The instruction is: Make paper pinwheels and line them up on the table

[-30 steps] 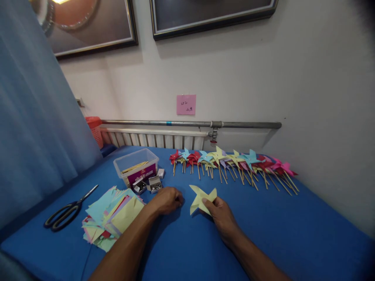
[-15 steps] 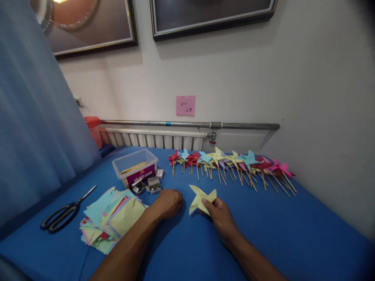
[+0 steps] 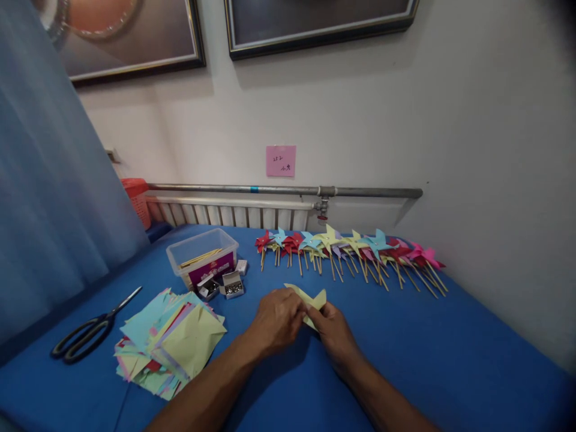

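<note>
A pale yellow paper pinwheel head (image 3: 318, 299) is pinched between the thumb and fingers of my right hand (image 3: 338, 339). My left hand (image 3: 278, 321) is at the pinwheel's middle from the left, fingers closed and pressed together, covering its left part. What those fingers hold, if anything, is too small to see. Left of my left hand lie two opened small boxes of shiny metal tacks (image 3: 233, 288), in front of a clear plastic tub (image 3: 202, 246) with thin wooden sticks. A pile of coloured paper squares (image 3: 180, 339) lies beside my left forearm.
Finished pinwheels on sticks (image 3: 330, 240) lie in a row along the back of the blue table (image 3: 486, 372). Black-handled scissors (image 3: 96, 330) rest at the left. A metal pipe (image 3: 373, 192) and a radiator run along the wall behind. A blue curtain (image 3: 58, 180) hangs at left.
My left hand has moved right and up from the table to the pinwheel head, and now touches it. The right hand still grips the paper. The view has shifted slightly.
</note>
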A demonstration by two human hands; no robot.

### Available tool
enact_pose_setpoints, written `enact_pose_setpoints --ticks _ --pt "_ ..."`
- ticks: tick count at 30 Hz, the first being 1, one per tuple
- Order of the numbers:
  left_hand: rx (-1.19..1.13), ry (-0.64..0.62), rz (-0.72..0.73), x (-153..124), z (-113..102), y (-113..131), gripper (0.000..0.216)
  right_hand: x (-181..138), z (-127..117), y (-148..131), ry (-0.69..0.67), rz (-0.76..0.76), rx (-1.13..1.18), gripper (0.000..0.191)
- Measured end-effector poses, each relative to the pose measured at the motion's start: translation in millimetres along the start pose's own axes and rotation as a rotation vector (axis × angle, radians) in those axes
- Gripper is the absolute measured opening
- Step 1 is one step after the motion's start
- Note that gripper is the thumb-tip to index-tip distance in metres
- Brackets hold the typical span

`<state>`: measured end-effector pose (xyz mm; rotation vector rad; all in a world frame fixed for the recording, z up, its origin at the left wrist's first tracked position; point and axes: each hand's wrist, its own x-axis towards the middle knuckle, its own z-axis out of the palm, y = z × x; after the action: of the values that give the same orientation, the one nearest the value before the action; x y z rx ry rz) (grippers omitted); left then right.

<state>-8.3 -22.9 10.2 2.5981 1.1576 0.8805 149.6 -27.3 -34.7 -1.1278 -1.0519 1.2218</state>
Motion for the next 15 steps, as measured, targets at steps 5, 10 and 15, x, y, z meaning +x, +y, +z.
enact_pose_setpoints --ticks 5,10,15 --pt "0.013 0.013 -0.057 0.2 5.4 -3.5 0.013 -3.8 2.0 -4.5 -0.021 0.015 0.044 0.045" --pt "-0.031 -0.026 -0.083 1.7 0.8 -3.1 0.013 -3.9 1.6 -4.6 -0.029 0.017 0.058 0.048" --pt "-0.067 -0.078 -0.113 2.1 0.2 -0.8 0.013 -3.9 1.8 -4.7 -0.065 0.033 0.137 0.045"
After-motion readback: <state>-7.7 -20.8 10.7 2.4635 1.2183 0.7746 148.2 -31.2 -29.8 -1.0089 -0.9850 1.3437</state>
